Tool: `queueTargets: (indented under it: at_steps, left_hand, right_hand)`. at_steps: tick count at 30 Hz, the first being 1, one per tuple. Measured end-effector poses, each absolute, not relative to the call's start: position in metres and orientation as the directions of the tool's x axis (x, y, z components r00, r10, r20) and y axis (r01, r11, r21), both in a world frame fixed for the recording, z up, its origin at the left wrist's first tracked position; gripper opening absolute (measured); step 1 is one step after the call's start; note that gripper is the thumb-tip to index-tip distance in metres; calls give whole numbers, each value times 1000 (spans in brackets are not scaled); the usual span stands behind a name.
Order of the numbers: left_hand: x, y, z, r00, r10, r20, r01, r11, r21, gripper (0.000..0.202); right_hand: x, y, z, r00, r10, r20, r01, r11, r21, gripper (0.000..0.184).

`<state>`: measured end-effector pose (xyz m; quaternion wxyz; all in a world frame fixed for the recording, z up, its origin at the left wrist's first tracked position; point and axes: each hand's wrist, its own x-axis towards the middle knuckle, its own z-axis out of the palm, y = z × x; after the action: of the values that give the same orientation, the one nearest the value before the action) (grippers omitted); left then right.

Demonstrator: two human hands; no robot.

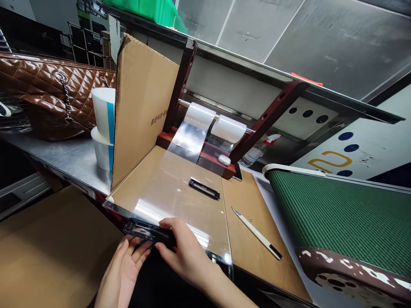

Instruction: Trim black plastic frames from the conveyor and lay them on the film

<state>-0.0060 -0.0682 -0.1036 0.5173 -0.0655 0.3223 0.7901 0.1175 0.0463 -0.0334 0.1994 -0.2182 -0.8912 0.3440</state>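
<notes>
Both my hands hold a narrow black strip-shaped part [144, 230] at the near edge of a clear glass sheet [180, 192]. My left hand [123, 267] supports the part from below with its fingers curled under it. My right hand [184, 248] covers the part's right end, fingers pressed on top. A second black strip part [204, 188] lies on the glass further back. A white craft knife [257, 233] rests to the right on the cardboard-covered bench [257, 256].
Two rolls of clear film [213, 122] hang on a dark red stand [266, 117] behind the glass. A cardboard wall [138, 107] stands at left, with white cups [103, 128] and a brown quilted bag [48, 94] beyond. A green conveyor belt [346, 218] runs at right.
</notes>
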Motion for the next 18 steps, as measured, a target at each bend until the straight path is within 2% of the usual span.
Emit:
queueTargets:
  at_steps: [3, 6, 13, 18]
  left_hand:
    - [-8, -66, -100, -572, 710, -412, -785, -327, 526, 26]
    - [-11, -64, -93, -631, 672, -387, -734, -357, 577, 20]
    - [-12, -66, -88, -681, 626, -379, -665, -312, 679, 25]
    - [-12, -70, -84, -657, 645, -390, -676, -274, 684, 26]
  right_hand:
    - [119, 46, -33, -826, 528, 197, 258, 665, -701, 41]
    - [119, 46, -34, -825, 527, 204, 255, 670, -697, 39]
    - [119, 46, -36, -822, 515, 243, 229, 690, -686, 41]
    - [120, 45, -39, -821, 508, 261, 221, 704, -675, 42]
